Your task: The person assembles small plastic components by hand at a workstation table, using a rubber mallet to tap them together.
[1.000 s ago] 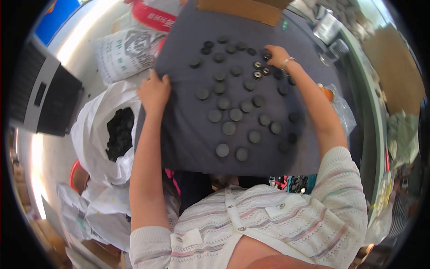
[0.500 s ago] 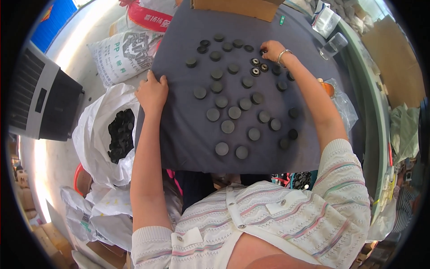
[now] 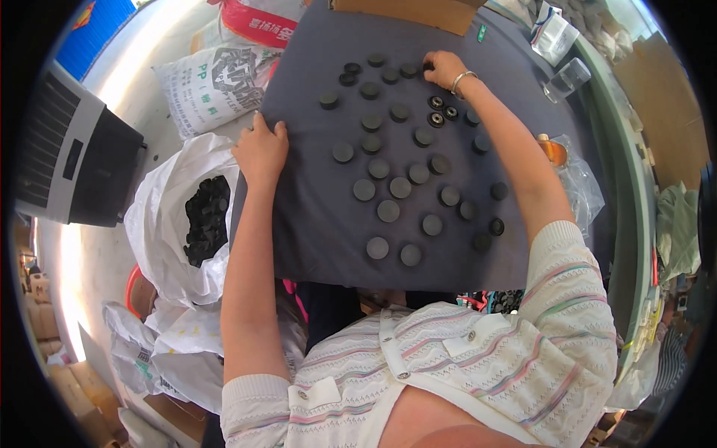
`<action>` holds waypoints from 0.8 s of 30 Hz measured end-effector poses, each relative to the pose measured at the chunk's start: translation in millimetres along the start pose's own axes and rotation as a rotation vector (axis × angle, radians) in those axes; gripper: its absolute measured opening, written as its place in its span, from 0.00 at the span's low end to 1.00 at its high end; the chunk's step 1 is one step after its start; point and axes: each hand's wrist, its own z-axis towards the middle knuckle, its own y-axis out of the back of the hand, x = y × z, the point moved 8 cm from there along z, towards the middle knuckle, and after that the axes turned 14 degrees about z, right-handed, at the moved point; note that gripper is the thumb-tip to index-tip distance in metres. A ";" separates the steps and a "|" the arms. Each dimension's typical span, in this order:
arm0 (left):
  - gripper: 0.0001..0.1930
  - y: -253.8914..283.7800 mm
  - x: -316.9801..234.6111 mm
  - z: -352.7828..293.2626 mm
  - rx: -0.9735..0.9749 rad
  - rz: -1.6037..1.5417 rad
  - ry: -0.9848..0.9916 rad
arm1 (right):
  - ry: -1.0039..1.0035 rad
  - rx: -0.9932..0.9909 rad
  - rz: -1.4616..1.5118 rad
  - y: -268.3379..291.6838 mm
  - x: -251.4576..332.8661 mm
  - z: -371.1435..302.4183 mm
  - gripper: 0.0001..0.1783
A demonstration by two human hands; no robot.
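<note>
Several round black caps (image 3: 399,187) lie scattered over the dark grey cloth of the table (image 3: 314,231). Most present a plain flat disc upward. Beside my right wrist, three caps (image 3: 436,119) show a ringed inner face with a pale centre. At the far side of the group, my right hand (image 3: 447,72) is closed, its fingertips pinching a dark cap (image 3: 428,66) that is mostly hidden by them. My left hand (image 3: 261,153) rests on the table's left edge, thumb and fingers apart, holding nothing.
Left of the table stands an open white sack (image 3: 149,216) of black pieces, near a grey box-shaped appliance (image 3: 97,160). A cardboard box (image 3: 411,13) sits at the far edge. A clear cup (image 3: 567,79), an orange item (image 3: 553,151) and a plastic bag (image 3: 582,190) lie rightward.
My right hand has moved left and slightly farther away, onto a cap there. My left hand stays at the table edge. The whole view has shifted a little.
</note>
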 end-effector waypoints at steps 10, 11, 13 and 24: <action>0.28 1.0 0.8 1.7 -0.011 0.010 -0.006 | -0.103 -0.134 0.025 23.7 -53.4 3.9 0.22; 0.28 0.6 0.3 0.5 -0.010 0.012 -0.009 | -0.082 -0.058 -0.051 19.6 -54.0 5.0 0.22; 0.28 1.9 -0.6 0.0 -0.021 0.014 -0.012 | -0.072 -0.029 -0.093 15.0 -56.7 1.6 0.22; 0.28 -1.0 1.3 0.5 -0.003 0.047 -0.013 | -0.037 0.109 -0.013 26.0 -31.9 -32.2 0.22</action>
